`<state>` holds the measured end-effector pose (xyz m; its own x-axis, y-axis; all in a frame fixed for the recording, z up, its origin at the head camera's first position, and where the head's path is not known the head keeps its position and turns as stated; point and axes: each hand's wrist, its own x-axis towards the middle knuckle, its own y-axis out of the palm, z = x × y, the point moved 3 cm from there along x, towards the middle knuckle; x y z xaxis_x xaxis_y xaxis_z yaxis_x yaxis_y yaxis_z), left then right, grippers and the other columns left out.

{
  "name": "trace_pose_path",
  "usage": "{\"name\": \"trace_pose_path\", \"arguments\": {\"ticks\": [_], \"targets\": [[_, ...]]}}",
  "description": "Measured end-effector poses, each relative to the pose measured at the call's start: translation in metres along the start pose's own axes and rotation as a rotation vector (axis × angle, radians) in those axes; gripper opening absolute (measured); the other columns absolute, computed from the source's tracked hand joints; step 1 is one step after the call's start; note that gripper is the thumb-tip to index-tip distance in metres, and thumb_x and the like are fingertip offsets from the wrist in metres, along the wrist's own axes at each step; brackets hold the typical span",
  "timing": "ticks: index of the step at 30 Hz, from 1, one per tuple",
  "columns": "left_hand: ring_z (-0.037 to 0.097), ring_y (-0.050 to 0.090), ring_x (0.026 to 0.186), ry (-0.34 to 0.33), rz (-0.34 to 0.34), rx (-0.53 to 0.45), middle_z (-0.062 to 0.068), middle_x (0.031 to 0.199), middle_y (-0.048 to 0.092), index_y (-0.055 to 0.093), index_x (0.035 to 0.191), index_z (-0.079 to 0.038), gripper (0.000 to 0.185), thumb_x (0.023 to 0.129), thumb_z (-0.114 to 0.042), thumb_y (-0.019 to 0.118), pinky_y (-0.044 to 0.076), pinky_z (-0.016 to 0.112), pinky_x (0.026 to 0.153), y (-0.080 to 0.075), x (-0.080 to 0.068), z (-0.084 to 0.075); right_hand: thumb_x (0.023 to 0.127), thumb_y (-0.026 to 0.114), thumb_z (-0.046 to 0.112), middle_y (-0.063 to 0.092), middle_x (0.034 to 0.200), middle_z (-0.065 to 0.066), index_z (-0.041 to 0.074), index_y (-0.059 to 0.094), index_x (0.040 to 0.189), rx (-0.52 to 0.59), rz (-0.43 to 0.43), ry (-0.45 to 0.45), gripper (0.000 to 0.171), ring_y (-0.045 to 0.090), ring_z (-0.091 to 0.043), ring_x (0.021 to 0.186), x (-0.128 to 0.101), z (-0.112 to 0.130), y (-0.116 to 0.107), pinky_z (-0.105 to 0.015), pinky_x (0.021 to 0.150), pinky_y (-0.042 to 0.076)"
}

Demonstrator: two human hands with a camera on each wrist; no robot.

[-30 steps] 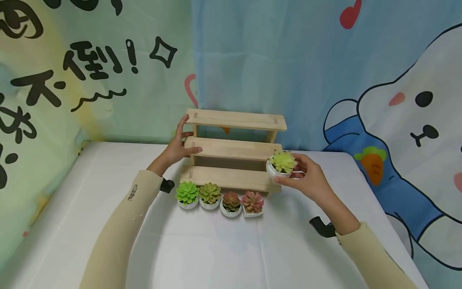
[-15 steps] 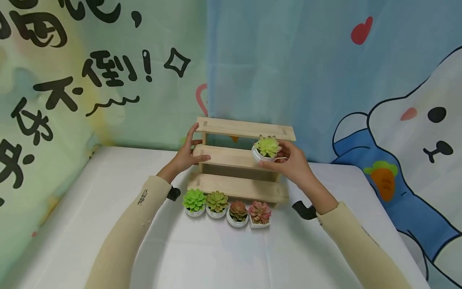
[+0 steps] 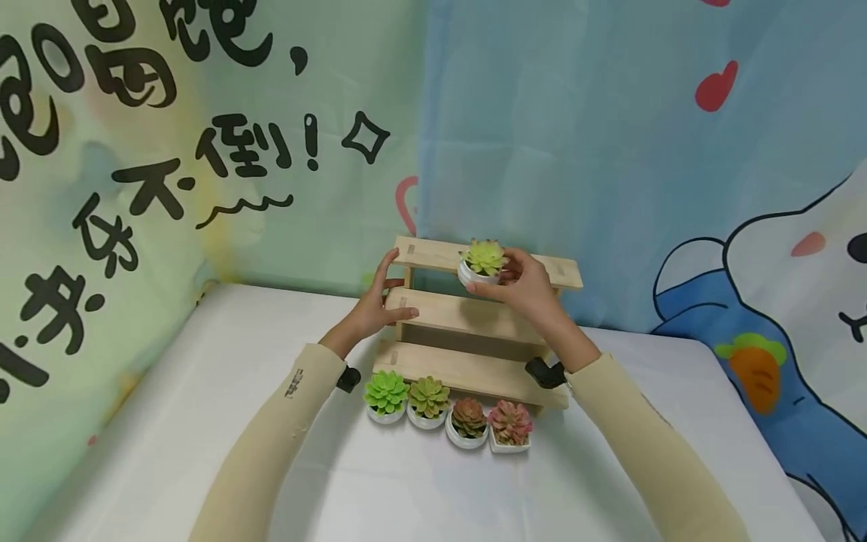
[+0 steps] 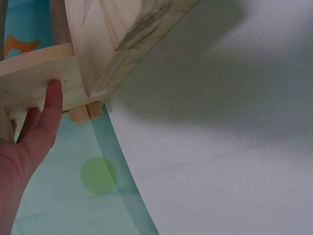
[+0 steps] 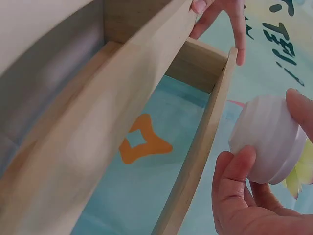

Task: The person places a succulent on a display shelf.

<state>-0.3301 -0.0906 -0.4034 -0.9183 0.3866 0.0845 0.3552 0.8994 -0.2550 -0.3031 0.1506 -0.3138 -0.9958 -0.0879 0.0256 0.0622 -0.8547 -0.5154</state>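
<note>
My right hand [image 3: 527, 287] holds a white pot with a yellow-green succulent [image 3: 484, 258] in front of the top tier of a three-tier wooden plant stand [image 3: 467, 370]. Thumb and fingers grip the white pot [image 5: 268, 138] from both sides in the right wrist view. At the stand's left end, my left hand [image 3: 372, 307] holds on, its thumb over the middle tier and a finger reaching up to the top one. Its fingers [image 4: 51, 115] touch the wood in the left wrist view. I cannot tell whether the held pot touches the top tier.
Several potted succulents line the stand's front: bright green [image 3: 386, 394], olive green [image 3: 428, 400], reddish brown [image 3: 468, 421] and pink in a square pot [image 3: 510, 425]. They stand on a white-covered table [image 3: 420, 497]. A printed cloth backdrop [image 3: 542, 150] hangs close behind the stand.
My right hand has carried the yellow-green succulent from the stand's right side, leftward and up to the top tier. My left hand keeps its place on the stand. The head view has shifted.
</note>
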Motion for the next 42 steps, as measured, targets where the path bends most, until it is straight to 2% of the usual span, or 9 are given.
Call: {"name": "trace_pose_path", "arguments": {"ticks": [11, 20, 28, 32, 36, 42], "targets": [[0.044, 0.039, 0.135, 0.015, 0.021, -0.017, 0.019, 0.155, 0.027, -0.003, 0.155, -0.041, 0.103, 0.09, -0.01, 0.071, 0.054, 0.055, 0.079, 0.018, 0.003, 0.0, 0.086, 0.076, 0.028, 0.044, 0.137, -0.022, 0.002, 0.027, 0.152, -0.036, 0.019, 0.044, 0.086, 0.045, -0.035, 0.123, 0.039, 0.002, -0.002, -0.047, 0.098, 0.043], [0.043, 0.041, 0.134, 0.013, 0.031, -0.034, 0.019, 0.155, 0.026, -0.002, 0.154, -0.044, 0.102, 0.091, -0.011, 0.07, 0.054, 0.053, 0.078, 0.023, 0.004, 0.0, 0.087, 0.076, 0.026, 0.045, 0.135, -0.022, 0.0, 0.029, 0.151, -0.045, 0.016, 0.059, 0.083, 0.045, -0.034, 0.121, 0.05, 0.002, 0.008, -0.045, 0.099, 0.043], [0.044, 0.04, 0.134, 0.006, 0.035, -0.031, 0.019, 0.155, 0.026, -0.003, 0.154, -0.045, 0.102, 0.091, -0.012, 0.071, 0.053, 0.056, 0.081, 0.022, 0.004, 0.001, 0.088, 0.074, 0.028, 0.048, 0.131, -0.023, -0.001, 0.029, 0.15, -0.113, 0.016, 0.028, 0.082, 0.048, -0.033, 0.113, 0.051, 0.0, 0.012, -0.044, 0.093, 0.044], [0.044, 0.037, 0.136, 0.007, 0.03, -0.028, 0.019, 0.155, 0.026, -0.003, 0.154, -0.044, 0.102, 0.091, -0.012, 0.071, 0.053, 0.057, 0.081, 0.019, 0.003, 0.001, 0.087, 0.075, 0.028, 0.043, 0.139, -0.021, 0.001, 0.028, 0.151, -0.124, 0.015, 0.005, 0.083, 0.05, -0.033, 0.113, 0.05, 0.0, 0.015, -0.044, 0.091, 0.046], [0.044, 0.037, 0.136, 0.012, 0.017, -0.017, 0.019, 0.155, 0.026, -0.003, 0.154, -0.043, 0.101, 0.092, -0.011, 0.07, 0.053, 0.056, 0.08, 0.014, 0.002, 0.003, 0.088, 0.074, 0.026, 0.036, 0.148, -0.02, 0.004, 0.025, 0.152, -0.105, 0.015, -0.015, 0.084, 0.051, -0.035, 0.117, 0.042, 0.002, 0.014, -0.047, 0.093, 0.047], [0.046, 0.042, 0.131, 0.003, -0.002, -0.003, 0.019, 0.154, 0.027, -0.003, 0.154, -0.045, 0.102, 0.091, -0.013, 0.071, 0.053, 0.055, 0.08, -0.001, 0.0, 0.003, 0.088, 0.075, 0.022, 0.039, 0.147, -0.018, 0.006, 0.027, 0.152, -0.03, 0.022, -0.062, 0.082, 0.051, -0.036, 0.118, 0.021, 0.01, 0.012, -0.047, 0.094, 0.046]]}}
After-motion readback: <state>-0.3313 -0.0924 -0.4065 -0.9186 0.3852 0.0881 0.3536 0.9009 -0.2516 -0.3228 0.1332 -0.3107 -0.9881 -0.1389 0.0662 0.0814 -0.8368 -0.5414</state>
